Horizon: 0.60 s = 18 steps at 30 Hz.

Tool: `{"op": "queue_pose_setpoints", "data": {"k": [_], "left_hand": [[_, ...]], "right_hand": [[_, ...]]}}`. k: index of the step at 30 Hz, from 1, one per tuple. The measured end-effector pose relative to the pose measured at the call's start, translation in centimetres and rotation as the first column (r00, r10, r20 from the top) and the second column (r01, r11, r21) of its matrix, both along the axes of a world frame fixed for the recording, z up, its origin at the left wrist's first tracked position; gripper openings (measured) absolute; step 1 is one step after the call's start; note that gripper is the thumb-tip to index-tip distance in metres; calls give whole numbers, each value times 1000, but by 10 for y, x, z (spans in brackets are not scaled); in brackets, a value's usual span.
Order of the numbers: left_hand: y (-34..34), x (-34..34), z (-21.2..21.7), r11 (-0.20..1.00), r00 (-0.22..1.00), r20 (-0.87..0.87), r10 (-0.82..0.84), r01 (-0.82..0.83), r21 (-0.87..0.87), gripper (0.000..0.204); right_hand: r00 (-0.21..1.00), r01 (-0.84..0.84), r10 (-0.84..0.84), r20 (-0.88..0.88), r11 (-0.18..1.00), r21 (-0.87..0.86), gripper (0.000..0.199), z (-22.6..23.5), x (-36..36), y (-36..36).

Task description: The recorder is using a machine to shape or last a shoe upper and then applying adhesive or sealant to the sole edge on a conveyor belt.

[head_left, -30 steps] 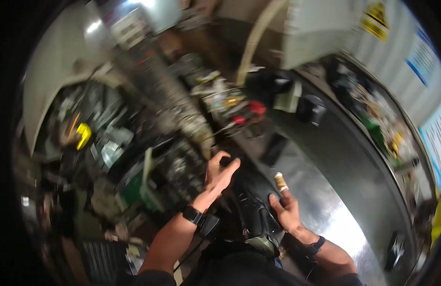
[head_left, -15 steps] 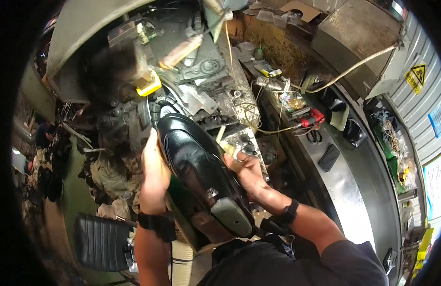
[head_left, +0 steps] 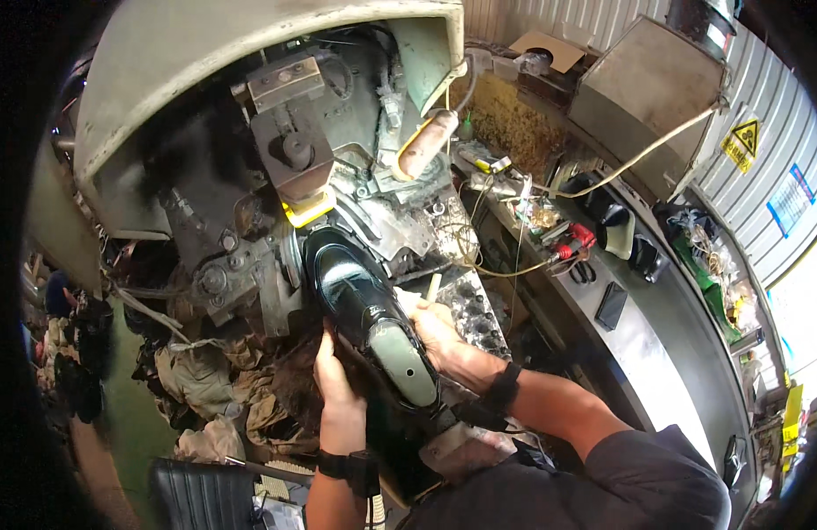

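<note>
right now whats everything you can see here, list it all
shoe: one, glossy black with a grey-green sole piece, toe pushed against the machine, held between both hands
machine: one, big, grey-green metal, upper left
yellow pad: one, just above the shoe's toe
brown roller handle: one, right of the machine head
rags: a heap, dirty tan, under the machine at left
metal bench: one, grey, curving along the right
red-handled tool: one, on the bench
warning sign: one, yellow, right wall
left hand: one, against the shoe's left side, black wristband
right hand: one, on the shoe's right side, black wristband
</note>
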State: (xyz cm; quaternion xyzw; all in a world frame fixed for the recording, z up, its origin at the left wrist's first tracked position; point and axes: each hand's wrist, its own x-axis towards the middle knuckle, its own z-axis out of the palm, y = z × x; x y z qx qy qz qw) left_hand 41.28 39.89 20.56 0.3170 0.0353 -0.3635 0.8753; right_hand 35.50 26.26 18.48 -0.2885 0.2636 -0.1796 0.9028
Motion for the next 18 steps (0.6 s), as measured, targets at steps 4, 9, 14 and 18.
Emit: {"op": "queue_pose_setpoints", "data": {"k": [4, 9, 14, 18], "left_hand": [[5, 16, -19, 1000, 1000, -10, -7, 7, -6, 43], [0, 11, -13, 999, 998, -68, -8, 11, 39, 45], [-19, 10, -48, 910, 949, -2, 315, -301, 286, 41], [-24, 17, -78, 923, 940, 49, 336, -340, 180, 38]], "right_hand": [[999, 27, -30, -41, 997, -71, 12, -4, 6, 2], [992, 14, -24, -120, 996, -87, 12, -3, 6, -8], [998, -36, 36, -52, 999, -6, 15, -27, 10, -16], [999, -38, 38, 9, 999, 20, 18, -42, 16, -21]]}}
